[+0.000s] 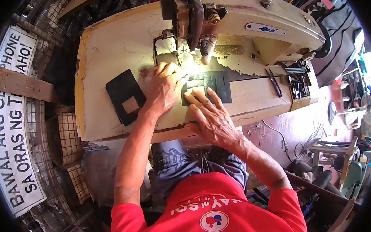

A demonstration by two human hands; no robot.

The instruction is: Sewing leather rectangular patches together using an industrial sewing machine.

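Both hands flat, fingers spread, on black leather piece (211, 86) under sewing machine (247, 20). Left hand (164, 88) presses its left edge; right hand (210, 116) its near edge. Neither grip pinches.

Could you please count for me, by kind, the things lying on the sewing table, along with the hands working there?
Black leather pieces: 2, one under the hands, one with a square cutout
Snips: 1
Hands: 2, left hand, right hand
Total: 5

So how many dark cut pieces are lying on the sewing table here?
2. One dark piece lies under both hands by the needle, left hand and right hand flat on it. The other dark piece, with a square window, sits apart at the left. Layers may hide more.
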